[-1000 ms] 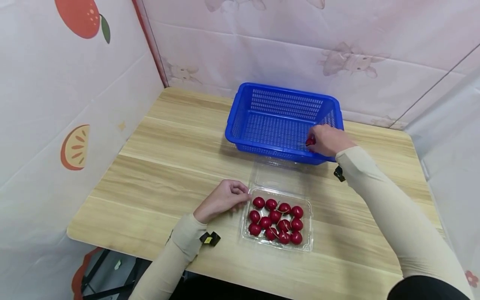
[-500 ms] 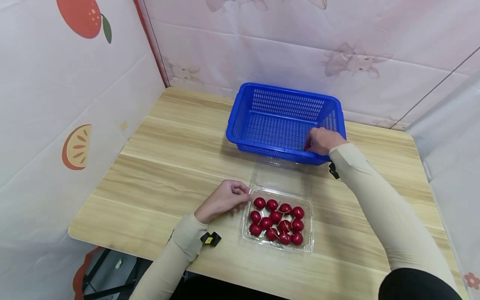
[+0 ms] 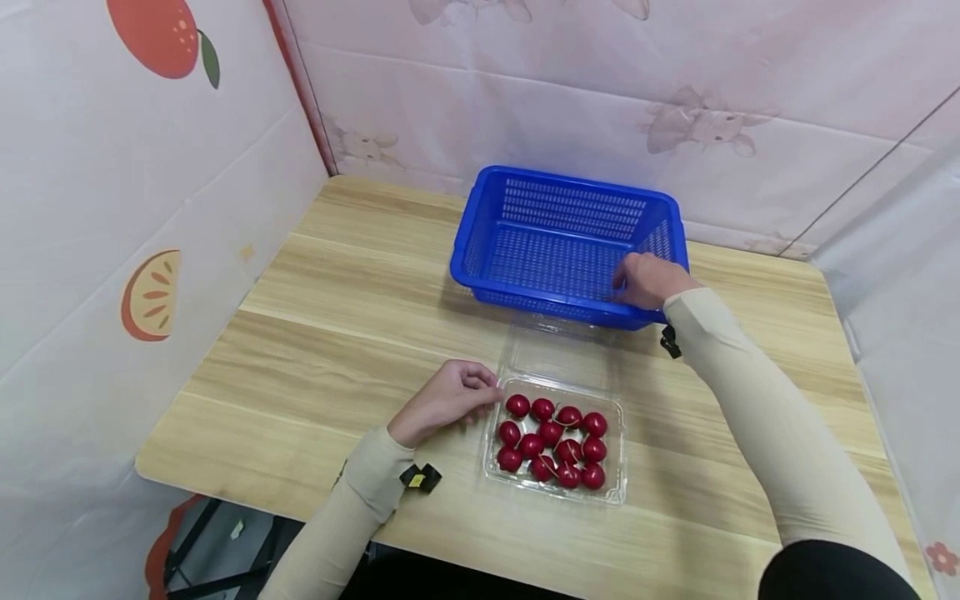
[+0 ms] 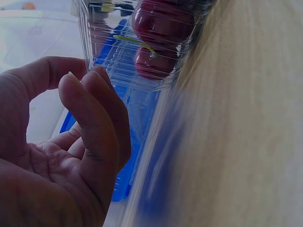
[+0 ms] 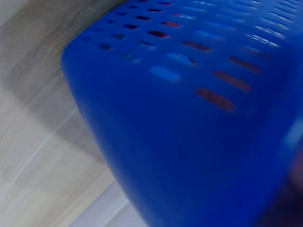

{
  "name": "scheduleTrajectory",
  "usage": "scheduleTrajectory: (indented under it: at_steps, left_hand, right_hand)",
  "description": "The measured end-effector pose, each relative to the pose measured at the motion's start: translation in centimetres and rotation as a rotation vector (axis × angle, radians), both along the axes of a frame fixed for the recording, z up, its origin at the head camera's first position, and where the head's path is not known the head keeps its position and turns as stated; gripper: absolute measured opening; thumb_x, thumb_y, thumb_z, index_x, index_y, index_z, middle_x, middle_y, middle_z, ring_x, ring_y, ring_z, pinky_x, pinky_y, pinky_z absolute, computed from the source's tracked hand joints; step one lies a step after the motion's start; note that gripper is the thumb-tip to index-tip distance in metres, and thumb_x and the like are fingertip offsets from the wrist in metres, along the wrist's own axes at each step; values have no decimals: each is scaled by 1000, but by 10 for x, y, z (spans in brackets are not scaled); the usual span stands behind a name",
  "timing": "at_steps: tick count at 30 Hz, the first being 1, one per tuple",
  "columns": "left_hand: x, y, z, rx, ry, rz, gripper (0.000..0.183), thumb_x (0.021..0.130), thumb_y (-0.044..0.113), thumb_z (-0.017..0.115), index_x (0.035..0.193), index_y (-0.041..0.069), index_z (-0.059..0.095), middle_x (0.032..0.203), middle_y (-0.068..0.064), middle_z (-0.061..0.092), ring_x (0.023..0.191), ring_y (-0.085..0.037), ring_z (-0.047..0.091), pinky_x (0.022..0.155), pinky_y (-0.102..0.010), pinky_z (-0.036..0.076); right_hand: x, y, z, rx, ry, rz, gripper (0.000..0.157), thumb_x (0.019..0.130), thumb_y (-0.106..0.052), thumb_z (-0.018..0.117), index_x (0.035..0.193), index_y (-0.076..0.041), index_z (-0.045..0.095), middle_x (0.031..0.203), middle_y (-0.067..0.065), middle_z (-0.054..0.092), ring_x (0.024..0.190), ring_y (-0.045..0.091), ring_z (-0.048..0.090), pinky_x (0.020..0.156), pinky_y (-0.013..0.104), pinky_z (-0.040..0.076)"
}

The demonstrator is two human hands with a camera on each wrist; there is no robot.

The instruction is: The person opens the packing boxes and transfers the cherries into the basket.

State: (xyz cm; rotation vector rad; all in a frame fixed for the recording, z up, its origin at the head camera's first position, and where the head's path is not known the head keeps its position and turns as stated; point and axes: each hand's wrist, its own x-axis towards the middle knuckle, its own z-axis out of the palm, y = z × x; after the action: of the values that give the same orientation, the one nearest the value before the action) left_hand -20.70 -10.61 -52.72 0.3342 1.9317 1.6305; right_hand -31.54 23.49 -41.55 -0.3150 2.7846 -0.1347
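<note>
A clear plastic clamshell box (image 3: pixel 617 497) of red cherries (image 3: pixel 550 433) lies on the table, its lid (image 3: pixel 562 358) folded back toward the basket. My left hand (image 3: pixel 457 393) pinches the box at its upper left corner. In the left wrist view the thumb and curled fingertips (image 4: pixel 97 75) meet at the ribbed wall, with cherries behind it. Inside the front right part of the blue basket (image 3: pixel 465 267), my right hand (image 3: pixel 648 279) reaches down with bent fingers. Their tips are hidden, so I cannot tell if they hold a cherry. Red shows through the basket's slots (image 5: pixel 215 99) in the right wrist view.
The basket stands at the back of the wooden table (image 3: pixel 315 333), close to the printed wall sheet (image 3: pixel 465 108). Its front wall rises between my right wrist and the box. Another sheet (image 3: pixel 150 192) hangs along the left side.
My right hand has lowered into the basket, and the cherry seen in its fingers is now out of sight. The left hand and the box have stayed in place.
</note>
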Motion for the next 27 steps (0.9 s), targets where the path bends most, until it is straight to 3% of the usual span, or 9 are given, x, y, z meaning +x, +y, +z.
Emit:
scheduleTrajectory:
  at_steps: [9, 13, 18, 22, 27]
  left_hand:
    - [-1, -1, 1, -12, -10, 8, 22, 94, 17, 74, 108, 1, 69, 74, -4, 68, 61, -15, 58, 51, -22, 51]
    - [-1, 0, 0, -20, -11, 4, 22, 94, 18, 74, 108, 1, 70, 73, -3, 67, 60, -15, 58, 51, -22, 51]
    - [-1, 1, -1, -20, -5, 3, 21, 94, 17, 73, 107, 1, 70, 72, -2, 67, 60, -14, 58, 50, -22, 50]
    - [-1, 2, -1, -7, -1, -5, 22, 94, 18, 73, 107, 0, 69, 73, -3, 66, 60, -14, 57, 50, -22, 50]
    - [0, 2, 0, -10, 4, -4, 22, 94, 19, 74, 106, 1, 69, 72, -1, 66, 61, -14, 57, 51, -22, 51]
  right_hand:
    - [24, -1, 20, -190, 115, -1, 27, 98, -21, 70, 115, -1, 75, 99, 15, 78, 92, 27, 73, 92, 53, 61]
    - [41, -4, 29, -250, 197, 4, 25, 99, -21, 69, 112, -1, 76, 92, 12, 77, 82, 21, 71, 81, 45, 63]
    - [71, -15, 44, -296, 283, -6, 20, 99, -21, 69, 109, -6, 77, 88, 7, 74, 77, 18, 65, 67, 33, 56]
    - [95, -29, 47, -303, 295, 55, 19, 98, -23, 71, 109, -8, 77, 95, 6, 75, 80, 17, 65, 68, 31, 57]
    - [119, -46, 38, -286, 291, 154, 17, 96, -23, 73, 107, -11, 78, 95, 1, 75, 80, 12, 66, 70, 30, 59]
